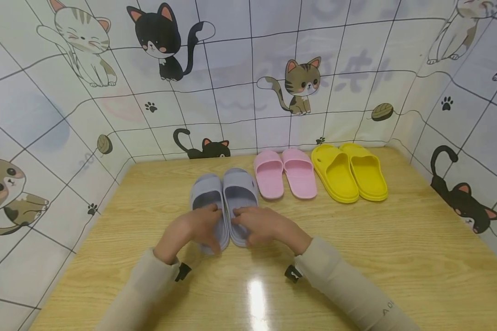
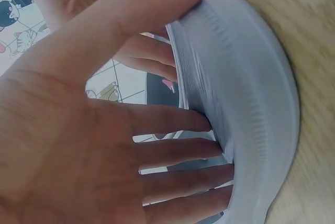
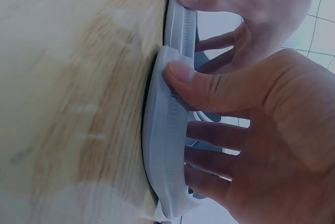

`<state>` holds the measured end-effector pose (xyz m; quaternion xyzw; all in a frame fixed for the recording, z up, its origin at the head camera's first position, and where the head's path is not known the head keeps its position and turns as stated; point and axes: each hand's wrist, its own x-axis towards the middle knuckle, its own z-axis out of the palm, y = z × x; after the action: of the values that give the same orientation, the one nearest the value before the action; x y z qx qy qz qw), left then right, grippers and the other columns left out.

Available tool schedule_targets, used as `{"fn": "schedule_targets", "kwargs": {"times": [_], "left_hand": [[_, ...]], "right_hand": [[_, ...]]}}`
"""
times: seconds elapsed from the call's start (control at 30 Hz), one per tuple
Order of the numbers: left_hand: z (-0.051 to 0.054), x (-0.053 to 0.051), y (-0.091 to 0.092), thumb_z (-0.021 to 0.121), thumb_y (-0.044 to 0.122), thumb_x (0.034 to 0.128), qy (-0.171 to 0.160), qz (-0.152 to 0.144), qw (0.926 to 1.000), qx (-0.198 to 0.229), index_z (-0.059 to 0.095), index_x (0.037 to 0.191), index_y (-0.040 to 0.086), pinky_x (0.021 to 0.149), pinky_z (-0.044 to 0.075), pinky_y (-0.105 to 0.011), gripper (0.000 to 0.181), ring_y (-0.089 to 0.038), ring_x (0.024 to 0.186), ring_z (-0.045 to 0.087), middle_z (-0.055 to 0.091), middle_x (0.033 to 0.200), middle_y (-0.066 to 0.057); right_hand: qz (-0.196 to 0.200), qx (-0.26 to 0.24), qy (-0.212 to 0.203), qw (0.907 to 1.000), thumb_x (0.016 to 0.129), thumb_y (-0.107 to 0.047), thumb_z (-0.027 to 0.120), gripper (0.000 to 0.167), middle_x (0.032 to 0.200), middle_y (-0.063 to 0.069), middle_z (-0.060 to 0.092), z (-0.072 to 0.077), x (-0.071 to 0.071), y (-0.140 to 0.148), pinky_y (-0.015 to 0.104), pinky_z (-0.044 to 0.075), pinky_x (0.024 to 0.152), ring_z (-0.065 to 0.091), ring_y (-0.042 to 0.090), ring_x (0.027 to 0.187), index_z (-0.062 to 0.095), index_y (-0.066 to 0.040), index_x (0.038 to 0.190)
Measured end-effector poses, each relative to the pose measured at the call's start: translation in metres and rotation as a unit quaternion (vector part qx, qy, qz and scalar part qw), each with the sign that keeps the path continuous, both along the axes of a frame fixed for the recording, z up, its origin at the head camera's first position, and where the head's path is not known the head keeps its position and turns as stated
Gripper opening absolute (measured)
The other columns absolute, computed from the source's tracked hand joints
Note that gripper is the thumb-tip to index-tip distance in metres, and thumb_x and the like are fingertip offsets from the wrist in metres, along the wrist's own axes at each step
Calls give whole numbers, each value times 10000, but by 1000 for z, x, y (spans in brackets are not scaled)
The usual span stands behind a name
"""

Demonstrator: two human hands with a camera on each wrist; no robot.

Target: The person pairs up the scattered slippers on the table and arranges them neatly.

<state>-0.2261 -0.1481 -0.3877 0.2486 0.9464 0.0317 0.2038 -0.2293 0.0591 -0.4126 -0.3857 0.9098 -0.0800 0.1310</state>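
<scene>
A pair of grey slippers lies on the table, toes toward the far wall. At the left grey slipper [image 1: 207, 184], my left hand [image 1: 200, 227] has its thumb on the heel rim and its straight fingers [image 2: 172, 153] reaching over the footbed. My right hand [image 1: 261, 223] is at the right grey slipper [image 1: 240, 181]. Its thumb [image 3: 209, 88] touches the heel's sidewall, and its extended fingers touch the footbed. Part of each footbed is hidden under the hands. Both slippers stand side by side, nearly touching.
To the right of the grey pair stand pink slippers [image 1: 269, 181], then yellow clogs [image 1: 339, 179], along the back of the wooden table [image 1: 418, 243]. Cat-patterned sheeting [image 1: 228, 59] rises behind and at both sides. Small black clips [image 1: 293, 273] hang at the sleeves.
</scene>
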Motion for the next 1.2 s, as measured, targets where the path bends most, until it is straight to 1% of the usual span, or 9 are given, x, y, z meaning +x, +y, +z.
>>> {"fn": "schedule_targets", "kwargs": {"times": [0.2, 0.33, 0.43, 0.53, 0.67, 0.77, 0.87, 0.93, 1.2], "left_hand": [[-2, -1, -1, 956, 358, 658, 185, -11, 9998, -74, 516, 1453, -39, 1099, 506, -476, 991, -328, 1230, 607, 576, 1398, -185], [-1, 0, 0, 942, 339, 683, 198, 66, 9997, -104, 518, 1457, -40, 1111, 494, -487, 961, -359, 1277, 593, 572, 1431, -193], [0, 1, 1, 935, 320, 694, 224, 57, 9997, -129, 532, 1443, -38, 1099, 502, -489, 923, -367, 1261, 605, 588, 1409, -184], [1, 2, 1, 932, 304, 709, 174, 59, 9998, -125, 526, 1449, -41, 1096, 504, -491, 911, -369, 1261, 606, 584, 1415, -179], [1, 3, 1, 922, 284, 742, -64, 155, 9999, -34, 469, 1489, -60, 1130, 479, -495, 939, -381, 1326, 564, 510, 1503, -211], [1, 3, 1, 914, 273, 756, -172, 175, 9997, 0, 438, 1504, -73, 1149, 463, -498, 952, -384, 1357, 541, 464, 1543, -234], [1, 2, 1, 917, 273, 752, -148, 110, 9998, 11, 439, 1501, -77, 1156, 457, -500, 955, -382, 1360, 538, 468, 1537, -241], [2, 2, 1, 922, 274, 746, -129, 63, 9999, 36, 445, 1495, -81, 1161, 452, -503, 956, -385, 1361, 537, 477, 1528, -247], [0, -1, -3, 934, 314, 733, -94, 17, 9999, 85, 453, 1495, -67, 1166, 446, -508, 978, -389, 1357, 541, 485, 1521, -246]], "right_hand": [[53, -177, 118, 9998, 805, -98, 782, 672, 1618, 144, 447, -4, -2, -1, 477, 459, 1169, 465, 304, 1480, 601, -117, 1452], [50, -175, 299, 9994, 794, -110, 788, 673, 1594, 127, 486, -6, -2, -1, 593, 273, 1261, 450, 287, 1494, 607, -108, 1442], [8, -71, 454, 9989, 798, -132, 796, 675, 1585, 101, 503, -6, 0, -2, 663, 154, 1269, 438, 260, 1505, 603, -116, 1444], [-39, 43, 617, 9981, 817, -157, 797, 656, 1576, 93, 517, -5, 2, -3, 645, 199, 1269, 466, 247, 1486, 608, -137, 1444], [-133, 89, 624, 9979, 855, -165, 779, 617, 1576, 109, 515, -4, 5, -5, 641, 293, 1235, 491, 259, 1464, 609, -151, 1449], [-213, 96, 444, 9987, 880, -143, 755, 612, 1598, 125, 481, -3, 6, -6, 605, 377, 1201, 476, 278, 1474, 589, -142, 1469], [-277, 82, 219, 9993, 892, -136, 743, 627, 1624, 141, 439, -2, 6, -6, 524, 439, 1178, 441, 292, 1498, 562, -122, 1492], [-301, 44, 89, 9995, 897, -150, 749, 640, 1634, 154, 418, -1, 7, -6, 476, 445, 1182, 418, 300, 1512, 546, -107, 1502], [-307, -49, -112, 9995, 897, -186, 767, 688, 1653, 168, 376, -3, 5, -6, 500, 411, 1205, 383, 322, 1531, 507, -94, 1528]]}}
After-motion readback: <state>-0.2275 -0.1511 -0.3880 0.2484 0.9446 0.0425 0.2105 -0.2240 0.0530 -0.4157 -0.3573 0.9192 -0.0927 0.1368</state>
